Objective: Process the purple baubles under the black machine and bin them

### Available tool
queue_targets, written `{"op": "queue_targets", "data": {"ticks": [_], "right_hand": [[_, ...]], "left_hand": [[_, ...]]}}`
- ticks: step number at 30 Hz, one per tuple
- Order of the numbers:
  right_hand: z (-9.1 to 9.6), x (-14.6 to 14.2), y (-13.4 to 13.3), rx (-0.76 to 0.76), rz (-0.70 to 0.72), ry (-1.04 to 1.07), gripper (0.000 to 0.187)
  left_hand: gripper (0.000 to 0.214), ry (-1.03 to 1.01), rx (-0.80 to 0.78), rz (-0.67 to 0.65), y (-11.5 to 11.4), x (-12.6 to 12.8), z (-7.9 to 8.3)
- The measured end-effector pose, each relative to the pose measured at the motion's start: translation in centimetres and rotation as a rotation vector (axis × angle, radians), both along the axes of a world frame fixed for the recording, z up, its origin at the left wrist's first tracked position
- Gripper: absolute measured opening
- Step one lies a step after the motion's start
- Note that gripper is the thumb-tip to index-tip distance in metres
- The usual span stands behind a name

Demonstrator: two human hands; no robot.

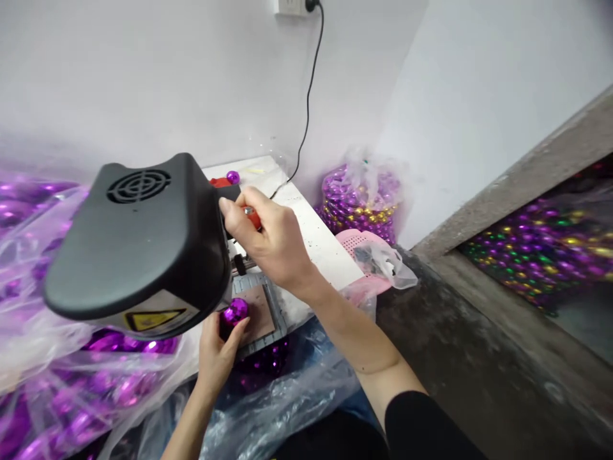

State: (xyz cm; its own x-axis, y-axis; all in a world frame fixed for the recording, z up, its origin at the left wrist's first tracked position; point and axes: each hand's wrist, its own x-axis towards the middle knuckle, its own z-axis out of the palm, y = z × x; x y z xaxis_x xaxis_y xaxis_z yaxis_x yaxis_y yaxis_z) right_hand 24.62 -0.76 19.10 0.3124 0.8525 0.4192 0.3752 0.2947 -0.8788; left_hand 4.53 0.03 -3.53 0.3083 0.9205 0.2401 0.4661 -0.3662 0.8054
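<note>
My left hand (218, 348) grips a shiny purple mirror ball (236, 311) between thumb and fingers, beneath the head of a black bench drill press (138, 236). The ball is just above or on the brown board (256, 310) on the machine's grey metal base (278, 313); I cannot tell if they touch. My right hand (271, 239) is wrapped around a lever handle with a red part (252, 218) at the machine's right side. The black head hides the tool above the ball.
The machine stands on a white table (320, 239) against the wall. Purple balls in clear plastic bags (119, 377) lie at left. A full bag (359, 198) and a pink basket (366, 255) are beyond the table's right edge. A black cord (309, 96) runs to a wall socket.
</note>
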Motion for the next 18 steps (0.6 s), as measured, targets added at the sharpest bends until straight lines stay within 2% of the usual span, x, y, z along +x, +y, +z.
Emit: {"op": "queue_targets", "data": {"ticks": [7, 11, 18], "right_hand": [[-0.39, -0.33, 0.25, 0.046, -0.042, 0.024, 0.040], [-0.61, -0.65, 0.50, 0.069, -0.082, 0.019, 0.044], [-0.70, -0.75, 0.46, 0.071, -0.113, 0.021, 0.045]], "left_hand": [[0.048, -0.022, -0.062, 0.004, -0.54, 0.20, 0.12], [0.044, -0.038, -0.088, 0.024, -0.54, 0.35, 0.00], [0.042, 0.018, -0.013, 0.054, -0.67, 0.23, -0.41]]}}
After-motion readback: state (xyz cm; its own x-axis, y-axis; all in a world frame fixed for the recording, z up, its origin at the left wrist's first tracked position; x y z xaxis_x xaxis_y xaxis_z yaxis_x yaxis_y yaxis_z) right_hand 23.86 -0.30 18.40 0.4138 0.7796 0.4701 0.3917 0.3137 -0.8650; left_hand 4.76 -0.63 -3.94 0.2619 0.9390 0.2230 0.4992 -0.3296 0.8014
